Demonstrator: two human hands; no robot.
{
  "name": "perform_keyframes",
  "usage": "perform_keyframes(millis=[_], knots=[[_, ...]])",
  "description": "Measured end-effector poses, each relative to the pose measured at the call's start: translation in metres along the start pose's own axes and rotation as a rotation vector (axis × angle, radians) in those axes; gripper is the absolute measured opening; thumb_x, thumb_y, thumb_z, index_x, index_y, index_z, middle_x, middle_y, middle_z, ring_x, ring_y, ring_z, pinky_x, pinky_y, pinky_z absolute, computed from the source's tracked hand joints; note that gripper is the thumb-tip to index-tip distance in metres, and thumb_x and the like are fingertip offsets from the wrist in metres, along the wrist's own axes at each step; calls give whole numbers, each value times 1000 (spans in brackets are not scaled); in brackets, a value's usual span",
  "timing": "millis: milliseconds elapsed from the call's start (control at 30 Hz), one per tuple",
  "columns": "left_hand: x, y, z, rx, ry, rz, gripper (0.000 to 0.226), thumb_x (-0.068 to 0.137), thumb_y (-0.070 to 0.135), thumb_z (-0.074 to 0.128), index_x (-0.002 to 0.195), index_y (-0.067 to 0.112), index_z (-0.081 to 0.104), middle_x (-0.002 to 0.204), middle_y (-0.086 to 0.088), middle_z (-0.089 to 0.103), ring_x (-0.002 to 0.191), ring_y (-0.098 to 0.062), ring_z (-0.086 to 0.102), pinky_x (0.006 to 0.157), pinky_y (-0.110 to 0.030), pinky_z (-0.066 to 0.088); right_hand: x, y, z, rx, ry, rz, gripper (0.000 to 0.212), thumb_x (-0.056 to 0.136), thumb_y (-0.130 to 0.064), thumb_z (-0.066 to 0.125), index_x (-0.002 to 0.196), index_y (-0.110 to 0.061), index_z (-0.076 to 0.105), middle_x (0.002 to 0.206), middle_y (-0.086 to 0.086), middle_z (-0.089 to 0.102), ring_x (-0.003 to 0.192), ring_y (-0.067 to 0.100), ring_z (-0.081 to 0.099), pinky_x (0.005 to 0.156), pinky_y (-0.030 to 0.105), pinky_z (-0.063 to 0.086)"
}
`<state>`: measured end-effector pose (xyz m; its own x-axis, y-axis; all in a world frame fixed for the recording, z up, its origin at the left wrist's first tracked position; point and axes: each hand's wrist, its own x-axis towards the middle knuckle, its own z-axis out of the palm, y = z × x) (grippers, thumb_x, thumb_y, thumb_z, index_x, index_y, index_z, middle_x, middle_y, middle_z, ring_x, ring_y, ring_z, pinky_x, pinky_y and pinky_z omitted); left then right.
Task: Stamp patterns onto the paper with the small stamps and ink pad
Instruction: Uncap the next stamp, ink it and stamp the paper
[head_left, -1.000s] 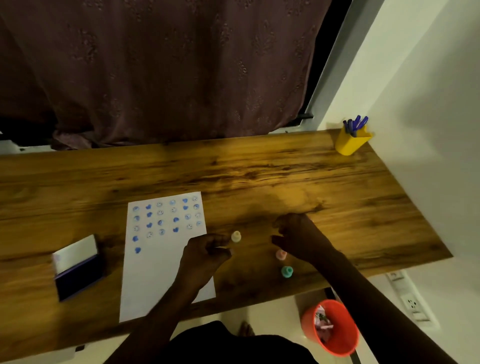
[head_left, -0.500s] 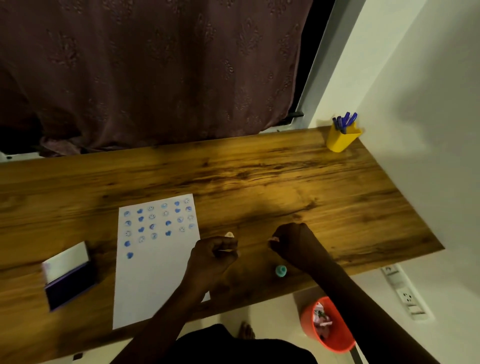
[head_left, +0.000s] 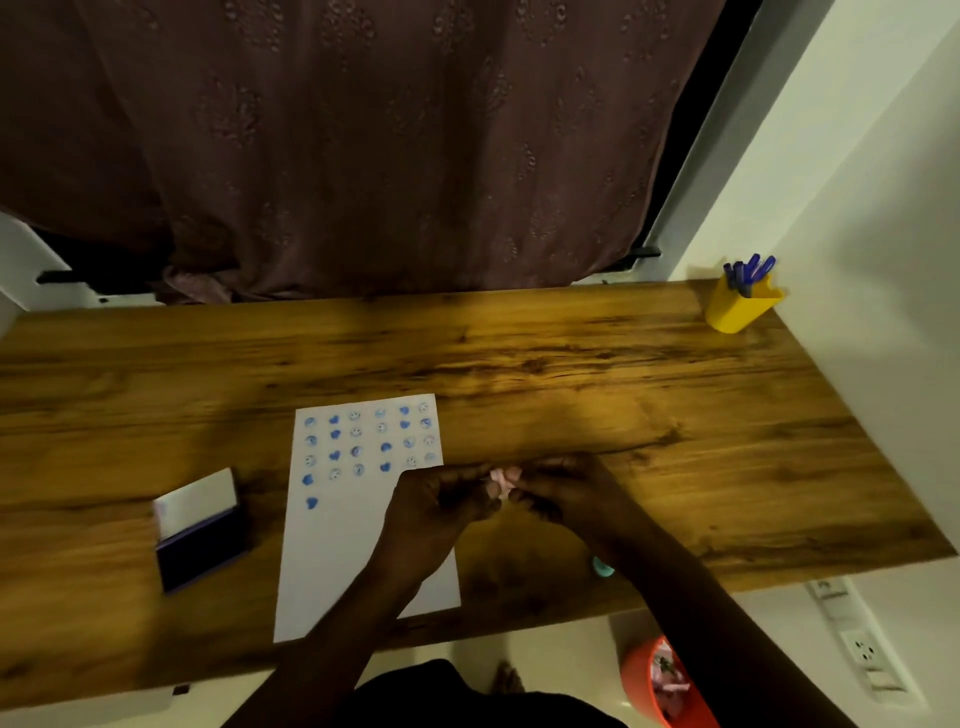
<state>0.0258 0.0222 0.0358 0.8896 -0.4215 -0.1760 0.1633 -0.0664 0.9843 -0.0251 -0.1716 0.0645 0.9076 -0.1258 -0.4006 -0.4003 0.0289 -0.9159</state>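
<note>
My left hand (head_left: 441, 501) and my right hand (head_left: 563, 488) meet just right of the paper, above the desk. Both pinch a small pink stamp (head_left: 503, 480) between their fingertips; most of it is hidden by the fingers. The white paper (head_left: 358, 551) lies on the wooden desk (head_left: 571, 364), with rows of blue hearts and smiley prints on its upper part. Left of the paper stands the ink pad (head_left: 200, 545), lid up and dark pad exposed. A teal stamp (head_left: 602, 567) stands near the front edge, partly behind my right forearm.
A yellow cup of blue pens (head_left: 740, 306) stands at the desk's far right corner by the wall. A dark curtain (head_left: 363, 145) hangs behind the desk. Below the front edge are an orange bin (head_left: 662, 686) and wall sockets (head_left: 860, 647).
My right hand picked the pink stamp off the desk and moved left. My left hand lifted the cream stamp, which is out of sight now. The hands came together.
</note>
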Motion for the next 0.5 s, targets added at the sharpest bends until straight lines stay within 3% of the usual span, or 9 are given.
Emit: perform_keyframes(millis=[100,200,333,433,500], knots=[[-5,2,-16,-28,35,2,33,86,16,81,103,44,79,106,6,81,99,-18,78,88,-51,63,5,-3,12,-57,-43,-89,22,84,-32,81,103,-22,81,99,5,80,89,16,73,77,28,57],[-11,5,-40,-74,112,16,46,88,7,77,101,50,76,106,7,80,102,-21,77,81,-38,65,14,-8,31,-136,-75,-179,25,84,-17,81,109,-19,79,107,-4,80,104,10,74,88,24,59],[-24,4,-82,-148,255,7,49,88,4,77,102,50,75,111,1,79,101,-21,77,77,-34,65,30,-15,66,-242,-103,-197,27,83,-16,82,110,-16,79,109,-5,79,105,6,73,85,20,59],[-35,-1,-116,-161,366,-27,30,87,7,78,111,25,77,111,-6,80,97,-22,79,77,-34,65,42,-19,103,-391,-80,-214,28,81,-25,84,108,-20,79,103,-7,80,97,5,74,82,24,61],[-44,-6,-141,-155,438,-51,20,86,8,79,104,16,79,100,-8,82,90,-25,80,75,-33,66,50,-22,129,-504,-87,-239,29,80,-34,84,107,-22,78,99,-9,79,90,4,74,80,22,60]])
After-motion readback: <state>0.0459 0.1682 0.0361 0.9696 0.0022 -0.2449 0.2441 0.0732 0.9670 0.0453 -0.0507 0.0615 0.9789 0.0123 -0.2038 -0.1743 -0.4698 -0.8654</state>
